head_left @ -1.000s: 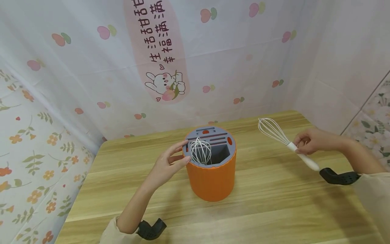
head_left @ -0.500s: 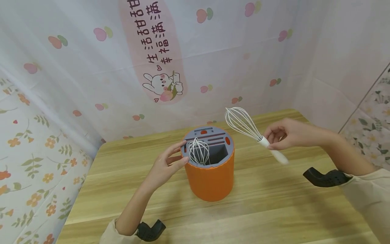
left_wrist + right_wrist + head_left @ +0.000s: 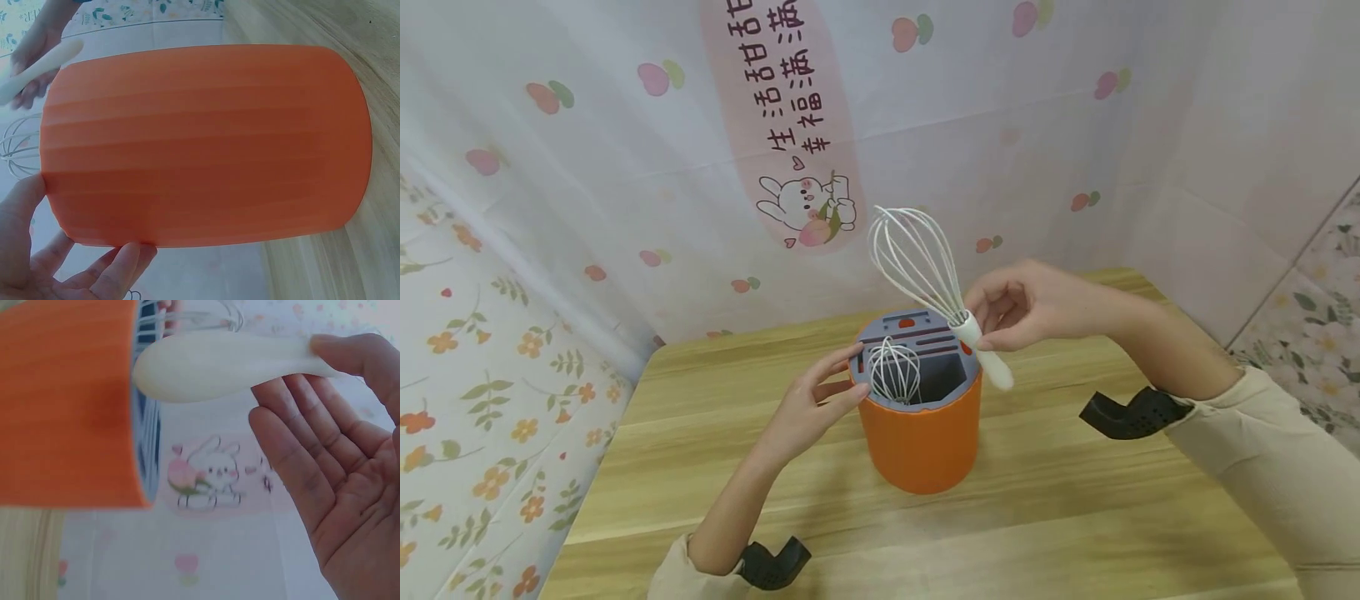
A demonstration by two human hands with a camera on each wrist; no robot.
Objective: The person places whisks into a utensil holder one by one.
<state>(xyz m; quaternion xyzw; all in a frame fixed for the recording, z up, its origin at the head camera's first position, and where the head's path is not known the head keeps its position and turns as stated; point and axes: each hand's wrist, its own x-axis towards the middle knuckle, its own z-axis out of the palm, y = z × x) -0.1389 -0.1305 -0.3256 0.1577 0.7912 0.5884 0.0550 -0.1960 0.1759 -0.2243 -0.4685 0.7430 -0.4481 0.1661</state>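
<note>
An orange knife-and-utensil holder (image 3: 921,446) with a grey slotted top (image 3: 917,340) stands upright on the table. My left hand (image 3: 812,404) rests on its left side, thumb and fingertips spread against the rim. One whisk (image 3: 893,372) stands in the holder, its wire loops poking out at the front left. Above the right rim, my right hand (image 3: 1030,304) pinches a second whisk (image 3: 919,260) near the top of its white handle (image 3: 200,365). That whisk is tilted, loops up and leftward, handle end down. Beside the first whisk, a large square compartment (image 3: 942,379) shows.
The wooden table (image 3: 722,475) runs around the holder. Behind it hangs a white curtain (image 3: 1000,150) with printed fruit and a rabbit; floral cloth (image 3: 497,400) hangs at the left. A black wrist mount (image 3: 1131,414) sits on each forearm.
My right hand has carried the second whisk leftward and up, from the right of the table to just above the holder's right rim. The left hand and holder stay in place.
</note>
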